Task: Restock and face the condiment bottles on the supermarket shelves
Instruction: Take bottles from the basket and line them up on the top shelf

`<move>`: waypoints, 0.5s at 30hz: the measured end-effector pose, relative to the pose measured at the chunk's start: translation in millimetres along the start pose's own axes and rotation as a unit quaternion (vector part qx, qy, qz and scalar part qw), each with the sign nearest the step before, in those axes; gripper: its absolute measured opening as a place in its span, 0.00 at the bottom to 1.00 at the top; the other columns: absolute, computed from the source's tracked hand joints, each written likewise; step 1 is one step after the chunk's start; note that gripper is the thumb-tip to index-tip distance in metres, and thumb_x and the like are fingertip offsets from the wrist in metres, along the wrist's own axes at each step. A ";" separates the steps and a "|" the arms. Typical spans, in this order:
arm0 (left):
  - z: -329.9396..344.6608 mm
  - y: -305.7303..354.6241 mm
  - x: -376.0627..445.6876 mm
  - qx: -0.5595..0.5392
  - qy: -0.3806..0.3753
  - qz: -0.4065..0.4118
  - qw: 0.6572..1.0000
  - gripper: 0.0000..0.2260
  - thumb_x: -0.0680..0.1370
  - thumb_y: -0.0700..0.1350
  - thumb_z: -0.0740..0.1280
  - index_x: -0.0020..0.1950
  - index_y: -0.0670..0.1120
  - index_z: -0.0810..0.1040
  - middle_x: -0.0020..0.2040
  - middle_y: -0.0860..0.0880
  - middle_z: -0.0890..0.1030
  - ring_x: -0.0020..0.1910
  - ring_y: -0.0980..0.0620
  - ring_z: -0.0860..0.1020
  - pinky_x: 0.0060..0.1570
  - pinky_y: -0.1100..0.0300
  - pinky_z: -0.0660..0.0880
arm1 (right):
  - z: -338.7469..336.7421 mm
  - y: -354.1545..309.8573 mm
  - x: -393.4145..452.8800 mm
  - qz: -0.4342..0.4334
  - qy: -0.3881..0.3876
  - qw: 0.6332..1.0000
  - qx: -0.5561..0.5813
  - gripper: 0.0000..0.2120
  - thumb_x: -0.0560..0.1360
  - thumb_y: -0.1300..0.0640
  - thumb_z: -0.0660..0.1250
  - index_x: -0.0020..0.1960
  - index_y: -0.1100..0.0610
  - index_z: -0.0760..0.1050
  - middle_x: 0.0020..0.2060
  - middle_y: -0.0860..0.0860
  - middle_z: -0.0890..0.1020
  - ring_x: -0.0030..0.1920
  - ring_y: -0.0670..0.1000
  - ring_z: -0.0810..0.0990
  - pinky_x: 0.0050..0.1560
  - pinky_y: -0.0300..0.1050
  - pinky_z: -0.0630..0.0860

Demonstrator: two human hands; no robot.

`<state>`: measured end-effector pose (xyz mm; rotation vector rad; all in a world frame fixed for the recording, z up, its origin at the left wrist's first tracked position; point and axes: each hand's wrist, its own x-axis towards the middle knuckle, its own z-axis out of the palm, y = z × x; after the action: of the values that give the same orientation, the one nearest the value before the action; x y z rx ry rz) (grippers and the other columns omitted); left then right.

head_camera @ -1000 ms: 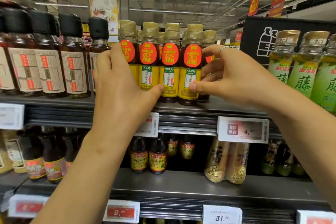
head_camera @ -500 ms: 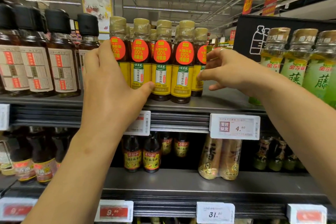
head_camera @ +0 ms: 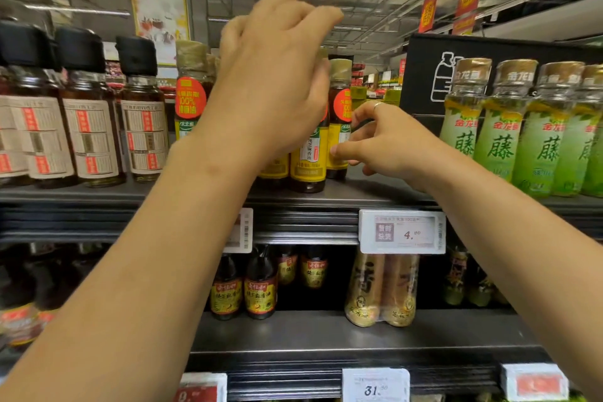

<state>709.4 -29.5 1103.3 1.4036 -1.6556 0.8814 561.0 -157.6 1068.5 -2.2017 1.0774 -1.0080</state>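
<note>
**Hands at the yellow-label bottles, upper shelf**

Left hand (head_camera: 274, 81) raised at centre frame, fingers loosely curled above the gold caps, blurred; whether gripping anything, cannot tell. Right hand (head_camera: 388, 143), ring on one finger, right of centre, thumb and fingers pinching the rightmost yellow-label bottle (head_camera: 339, 121) at its label. Yellow-label sesame oil bottles (head_camera: 191, 91) standing upright in a row on the upper shelf (head_camera: 375, 196), between black-capped bottles (head_camera: 88, 117) at left and green-label bottles (head_camera: 499, 130) at right. Price tag (head_camera: 403, 232) clipped below on the shelf edge.
</note>
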 end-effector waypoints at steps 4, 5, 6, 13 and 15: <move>9.3 -3.6 2.3 0.013 -0.018 -0.009 1.000 0.17 0.83 0.46 0.59 0.70 0.53 0.76 0.68 0.53 0.78 0.79 0.49 0.60 0.75 0.37 0.52 | 1.9 -1.0 -1.0 -0.004 -0.007 1.000 -0.010 0.30 0.68 0.48 0.81 0.65 0.49 0.73 0.46 0.47 0.83 0.47 0.48 0.83 0.44 0.46 0.79; 10.3 -4.3 1.5 0.010 -0.019 -0.011 1.000 0.17 0.83 0.47 0.59 0.70 0.54 0.75 0.67 0.54 0.79 0.79 0.49 0.61 0.75 0.36 0.52 | 2.6 -1.4 -1.3 -0.009 -0.008 1.000 -0.014 0.32 0.69 0.47 0.81 0.69 0.49 0.72 0.47 0.46 0.82 0.47 0.47 0.82 0.44 0.45 0.78; 10.9 -5.1 0.8 0.008 -0.018 -0.012 1.000 0.17 0.82 0.47 0.60 0.71 0.54 0.75 0.67 0.54 0.79 0.79 0.49 0.61 0.76 0.36 0.52 | 2.4 -1.7 -2.0 -0.016 -0.009 1.000 -0.019 0.33 0.70 0.46 0.80 0.71 0.49 0.72 0.48 0.45 0.82 0.46 0.46 0.81 0.43 0.43 0.77; 7.5 -15.8 -9.4 0.029 -0.089 0.047 0.994 0.36 0.71 0.61 0.67 0.78 0.55 0.66 0.74 0.53 0.70 0.80 0.49 0.57 0.76 0.32 0.43 | -4.4 2.3 -10.0 -0.009 -0.053 0.999 0.010 0.22 0.70 0.52 0.81 0.58 0.42 0.74 0.43 0.44 0.85 0.44 0.45 0.85 0.37 0.40 0.81; 5.3 -20.5 -11.3 0.059 -0.125 0.078 0.987 0.41 0.67 0.65 0.70 0.78 0.57 0.66 0.76 0.51 0.65 0.81 0.48 0.55 0.76 0.32 0.41 | -6.1 2.3 -11.2 -0.010 -0.060 0.998 0.018 0.23 0.70 0.54 0.81 0.61 0.45 0.75 0.43 0.45 0.86 0.45 0.46 0.86 0.39 0.41 0.82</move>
<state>730.0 -32.2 1091.2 1.5309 -1.9517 0.9356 550.5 -150.4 1066.1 -2.2180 0.9765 -0.8840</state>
